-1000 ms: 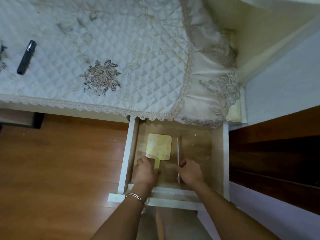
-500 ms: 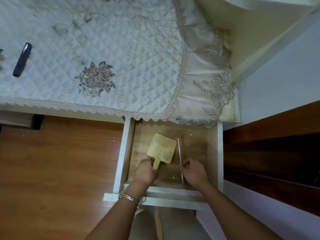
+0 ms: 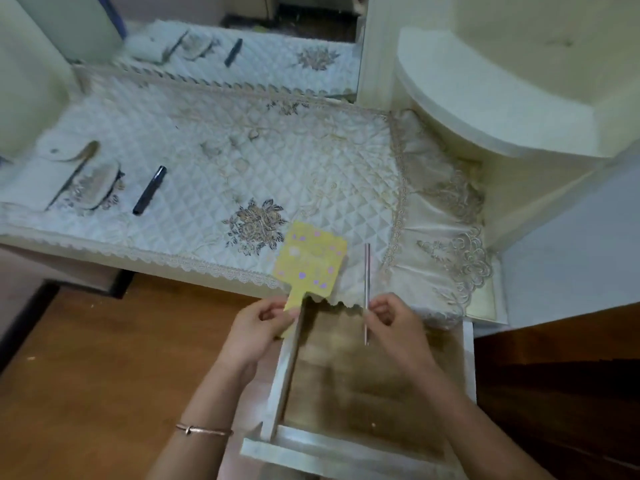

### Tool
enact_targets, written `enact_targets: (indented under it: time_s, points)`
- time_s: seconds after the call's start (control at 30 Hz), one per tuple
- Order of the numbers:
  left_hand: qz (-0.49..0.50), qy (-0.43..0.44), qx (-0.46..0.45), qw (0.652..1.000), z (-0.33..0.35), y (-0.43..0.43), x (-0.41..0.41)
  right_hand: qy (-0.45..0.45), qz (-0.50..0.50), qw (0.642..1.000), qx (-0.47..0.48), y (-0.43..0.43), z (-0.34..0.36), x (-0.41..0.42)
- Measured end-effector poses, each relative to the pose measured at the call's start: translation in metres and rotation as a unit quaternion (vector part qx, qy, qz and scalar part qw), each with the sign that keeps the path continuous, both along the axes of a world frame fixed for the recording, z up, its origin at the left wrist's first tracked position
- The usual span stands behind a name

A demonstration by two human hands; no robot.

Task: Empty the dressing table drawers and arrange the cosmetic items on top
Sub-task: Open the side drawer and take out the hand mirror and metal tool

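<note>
Two items from the open drawer [image 3: 288, 368] are held just above the dressing table's near lace edge: the left hand [image 3: 258, 327] pinches the handle of a yellow dotted hand mirror [image 3: 311, 263], and the right hand [image 3: 391, 320] pinches a thin metal stick [image 3: 367, 271]. The set-down appears next, which calls for carrying both farther over the quilted cover [image 3: 207, 161] and laying them flat. Room looks ample between the dark tube [image 3: 149, 190] at left and the curved shelf [image 3: 485, 109] at right.
</note>
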State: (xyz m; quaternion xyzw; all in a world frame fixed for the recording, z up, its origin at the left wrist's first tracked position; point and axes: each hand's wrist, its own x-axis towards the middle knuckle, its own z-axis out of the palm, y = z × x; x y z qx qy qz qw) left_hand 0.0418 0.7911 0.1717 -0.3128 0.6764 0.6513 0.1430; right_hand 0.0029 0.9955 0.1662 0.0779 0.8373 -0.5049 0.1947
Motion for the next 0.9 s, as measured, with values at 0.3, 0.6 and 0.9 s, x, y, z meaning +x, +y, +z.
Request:
enact_targets:
  time_s: [0.3,0.6,0.9]
  points:
    - [0.022,0.024,-0.179,0.983,-0.012,-0.061,-0.115,0.005,-0.059,0.997,0.056,-0.100,-0.004,-0.105]
    - [-0.174,0.090,-0.392,0.899,-0.036,-0.080,-0.119,0.024,-0.090,0.985,0.145,-0.108,-0.022,-0.112]
    - [-0.296,0.245,-0.407,0.829,-0.029,-0.055,-0.036,0.074,-0.068,0.982,0.159,-0.059,-0.007,-0.027]
